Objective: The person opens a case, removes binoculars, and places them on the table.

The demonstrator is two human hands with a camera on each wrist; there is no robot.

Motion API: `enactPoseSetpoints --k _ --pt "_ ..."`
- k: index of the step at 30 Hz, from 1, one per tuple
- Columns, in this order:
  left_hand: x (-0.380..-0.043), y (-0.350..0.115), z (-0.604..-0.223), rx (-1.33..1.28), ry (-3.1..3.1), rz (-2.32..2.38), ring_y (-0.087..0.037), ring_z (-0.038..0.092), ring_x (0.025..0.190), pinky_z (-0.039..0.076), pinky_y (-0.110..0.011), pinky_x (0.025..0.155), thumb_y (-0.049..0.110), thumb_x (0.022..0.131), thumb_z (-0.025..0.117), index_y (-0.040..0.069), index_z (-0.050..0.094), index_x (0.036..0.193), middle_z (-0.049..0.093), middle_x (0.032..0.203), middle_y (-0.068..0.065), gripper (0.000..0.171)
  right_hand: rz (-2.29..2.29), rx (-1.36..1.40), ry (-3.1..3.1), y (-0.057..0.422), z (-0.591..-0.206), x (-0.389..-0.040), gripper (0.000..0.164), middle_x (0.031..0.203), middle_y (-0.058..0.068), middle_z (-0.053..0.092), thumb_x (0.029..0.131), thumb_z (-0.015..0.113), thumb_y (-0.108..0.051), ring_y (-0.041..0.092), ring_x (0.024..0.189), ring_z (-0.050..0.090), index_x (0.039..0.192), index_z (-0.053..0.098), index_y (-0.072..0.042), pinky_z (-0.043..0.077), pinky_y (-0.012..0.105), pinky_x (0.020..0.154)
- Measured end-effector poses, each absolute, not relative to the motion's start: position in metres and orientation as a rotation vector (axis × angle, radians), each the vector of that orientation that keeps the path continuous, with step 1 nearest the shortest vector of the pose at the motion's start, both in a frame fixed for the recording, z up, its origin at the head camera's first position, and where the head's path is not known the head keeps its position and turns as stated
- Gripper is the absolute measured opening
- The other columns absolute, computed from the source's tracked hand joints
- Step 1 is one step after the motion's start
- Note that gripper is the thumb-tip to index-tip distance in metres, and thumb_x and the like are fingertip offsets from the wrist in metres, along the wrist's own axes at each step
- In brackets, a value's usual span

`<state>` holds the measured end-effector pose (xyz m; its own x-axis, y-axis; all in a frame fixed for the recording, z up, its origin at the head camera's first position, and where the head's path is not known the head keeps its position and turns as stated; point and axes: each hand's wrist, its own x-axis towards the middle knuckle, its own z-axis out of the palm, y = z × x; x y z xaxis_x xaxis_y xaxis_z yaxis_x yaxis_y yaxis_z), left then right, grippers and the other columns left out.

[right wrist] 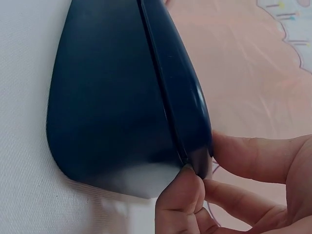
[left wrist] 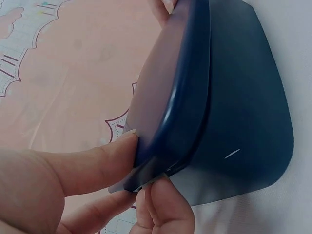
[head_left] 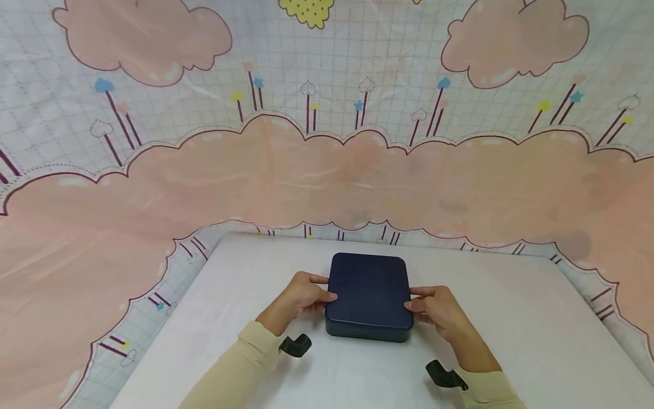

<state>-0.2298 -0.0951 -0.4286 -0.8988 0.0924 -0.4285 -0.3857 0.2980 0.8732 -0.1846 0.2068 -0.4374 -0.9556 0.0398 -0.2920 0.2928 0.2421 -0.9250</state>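
A dark navy box with rounded corners and a lid (head_left: 369, 292) lies on the white table. My left hand (head_left: 306, 292) pinches the lid's left edge, thumb on top and fingertips under the rim. On the opposite side, my right hand (head_left: 434, 307) grips the lid's right edge in the same way. In the left wrist view, a thin dark seam runs between the lid (left wrist: 170, 112) and the box body (left wrist: 243, 112). The right wrist view shows fingertips at that seam, beneath the lid (right wrist: 183, 83). What the box contains is hidden.
The white table (head_left: 245, 261) spreads around the box on every side. Behind it hangs a cloth (head_left: 327, 182) printed with peach clouds, which also runs down both sides of the table. A black wrist mount (head_left: 296, 345) juts from the left sleeve, another (head_left: 444, 375) from the right.
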Motion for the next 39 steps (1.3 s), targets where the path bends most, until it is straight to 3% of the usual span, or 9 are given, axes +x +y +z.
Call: enactPoseSetpoints --k 12,29,39 --pt "-0.230 -0.095 -0.425 -0.281 2.136 1.652 -0.013 0.057 0.064 0.052 -0.024 0.057 -0.002 0.082 0.085 -0.001 0.067 0.134 0.069 0.086 -0.006 0.054 -1.777 0.335 2.294 0.208 -0.437 -0.187 0.053 0.097 0.010 0.072 0.090 0.072 0.005 0.018 0.076 0.062 0.139 0.056 0.015 0.057 0.029 0.071" --pt "-0.227 -0.113 -0.402 -0.189 2.045 1.810 -0.012 0.061 0.064 0.055 -0.022 0.059 0.001 0.085 0.083 0.003 0.068 0.135 0.072 0.078 -0.004 0.052 -1.913 0.172 2.221 0.209 -0.400 -0.184 0.056 0.088 0.000 0.071 0.094 0.069 0.004 0.010 0.076 0.069 0.144 0.049 0.017 0.061 0.022 0.071" --pt "-0.218 -0.130 -0.391 -0.185 2.040 1.830 -0.013 0.066 0.068 0.057 -0.023 0.062 0.003 0.087 0.082 0.003 0.068 0.135 0.077 0.086 -0.007 0.050 -1.951 0.143 2.198 0.194 -0.390 -0.179 0.057 0.086 -0.001 0.069 0.094 0.069 0.004 0.010 0.078 0.070 0.146 0.048 0.016 0.061 0.023 0.073"
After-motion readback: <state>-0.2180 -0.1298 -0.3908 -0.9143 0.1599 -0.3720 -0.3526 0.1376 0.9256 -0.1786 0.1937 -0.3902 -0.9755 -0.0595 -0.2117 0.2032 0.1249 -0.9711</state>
